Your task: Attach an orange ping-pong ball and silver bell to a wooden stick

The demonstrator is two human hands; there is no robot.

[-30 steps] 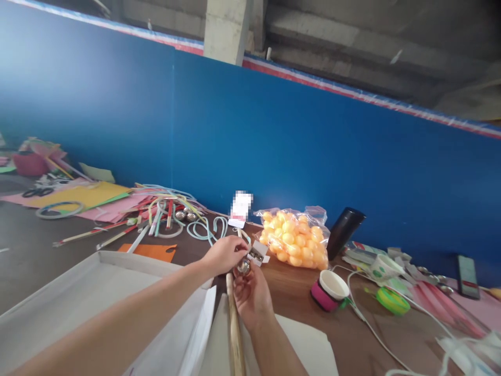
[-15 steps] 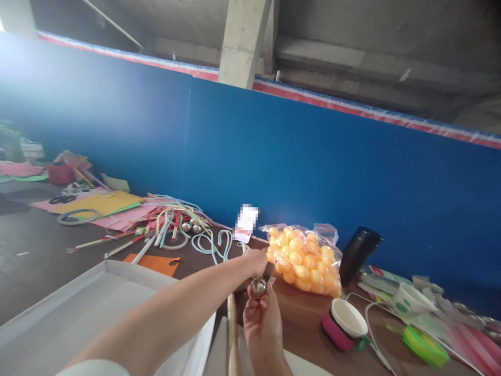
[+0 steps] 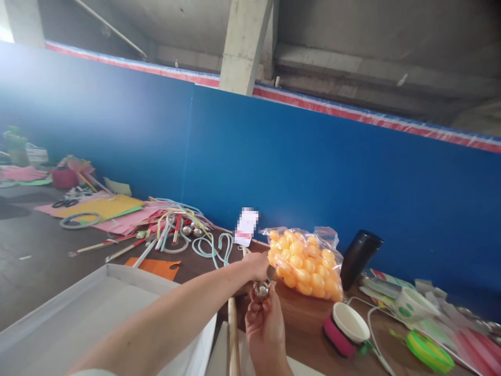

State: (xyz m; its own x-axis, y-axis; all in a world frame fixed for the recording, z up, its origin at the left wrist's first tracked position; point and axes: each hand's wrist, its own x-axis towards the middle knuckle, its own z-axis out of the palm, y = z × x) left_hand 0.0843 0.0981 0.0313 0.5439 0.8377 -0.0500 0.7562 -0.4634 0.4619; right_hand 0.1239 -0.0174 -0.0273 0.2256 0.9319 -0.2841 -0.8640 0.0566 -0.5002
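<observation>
The ball (image 3: 261,290) is at my right hand's (image 3: 267,325) fingertips, pinched in curled fingers over the table (image 3: 299,317). My left hand (image 3: 257,266) reaches just beyond; I can't tell its grip. Near it sits the bag (image 3: 305,265).

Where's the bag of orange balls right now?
In the head view, the clear plastic bag of orange balls sits right of centre on the table, between the left hand and the black cylinder, before the blue partition.
</observation>
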